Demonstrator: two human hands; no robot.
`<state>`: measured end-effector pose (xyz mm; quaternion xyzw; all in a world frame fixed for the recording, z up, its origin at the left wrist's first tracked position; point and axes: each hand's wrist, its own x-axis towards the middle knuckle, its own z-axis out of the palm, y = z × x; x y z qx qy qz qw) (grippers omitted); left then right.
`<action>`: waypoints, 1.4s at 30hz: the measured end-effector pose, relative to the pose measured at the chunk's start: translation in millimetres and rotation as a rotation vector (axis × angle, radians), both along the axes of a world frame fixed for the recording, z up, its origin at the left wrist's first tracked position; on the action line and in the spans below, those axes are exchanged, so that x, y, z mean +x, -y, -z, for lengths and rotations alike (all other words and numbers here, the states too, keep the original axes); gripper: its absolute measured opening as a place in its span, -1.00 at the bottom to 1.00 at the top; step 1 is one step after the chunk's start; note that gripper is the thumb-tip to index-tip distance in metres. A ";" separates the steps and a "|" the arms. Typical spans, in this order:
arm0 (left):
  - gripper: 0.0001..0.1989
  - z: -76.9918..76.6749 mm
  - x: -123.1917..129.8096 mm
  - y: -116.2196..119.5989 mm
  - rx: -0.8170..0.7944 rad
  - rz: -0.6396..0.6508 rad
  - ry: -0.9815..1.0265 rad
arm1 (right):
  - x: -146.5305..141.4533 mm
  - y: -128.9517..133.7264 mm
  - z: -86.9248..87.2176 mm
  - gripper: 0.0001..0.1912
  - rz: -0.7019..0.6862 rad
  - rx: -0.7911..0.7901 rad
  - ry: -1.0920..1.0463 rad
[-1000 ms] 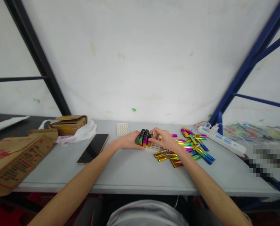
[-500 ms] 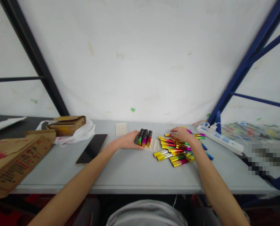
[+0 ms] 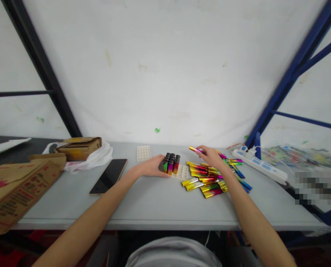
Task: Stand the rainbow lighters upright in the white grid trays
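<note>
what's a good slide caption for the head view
Left hand curves around upright black-topped sticks in a pale tray; right hand holds a metallic stick near a pile.

Left cupped, right pinching

Left arm (image 3: 98,214) outstretched, slanting inward, left grip (image 3: 152,166) curved, thumb (image 3: 164,174) parted from fingers (image 3: 160,157); right arm (image 3: 251,215) outstretched, slanting inward opposite, right grip (image 3: 212,157) closed in a pinch

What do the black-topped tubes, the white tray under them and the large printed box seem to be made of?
Black-topped tubes: metal or metallised plastic, judging by their glossy, mirrorlike colours. White tray: perhaps moulded plastic or pulp, matte, with regular pockets. Large printed box: apparently cardboard, matte brown, with stiff folds.
</note>
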<state>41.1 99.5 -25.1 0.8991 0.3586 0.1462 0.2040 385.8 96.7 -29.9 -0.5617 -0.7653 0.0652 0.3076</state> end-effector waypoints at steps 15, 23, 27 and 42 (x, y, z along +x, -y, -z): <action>-0.18 2.0 -0.6 -1.1 -0.013 0.020 0.036 | -62.5 15.9 -5.3 -0.43 -0.240 -0.200 -0.862; -0.23 5.0 -0.8 -2.4 0.014 0.014 0.049 | -90.6 19.0 1.7 -0.45 -0.233 -0.311 -0.899; -0.23 5.9 -1.2 -3.2 0.024 0.014 0.045 | -95.2 19.9 7.3 -0.41 -0.134 -0.165 -0.780; -0.23 3.2 -0.8 -1.4 -0.003 0.004 0.033 | -93.5 21.8 4.0 -0.54 0.042 0.121 -0.528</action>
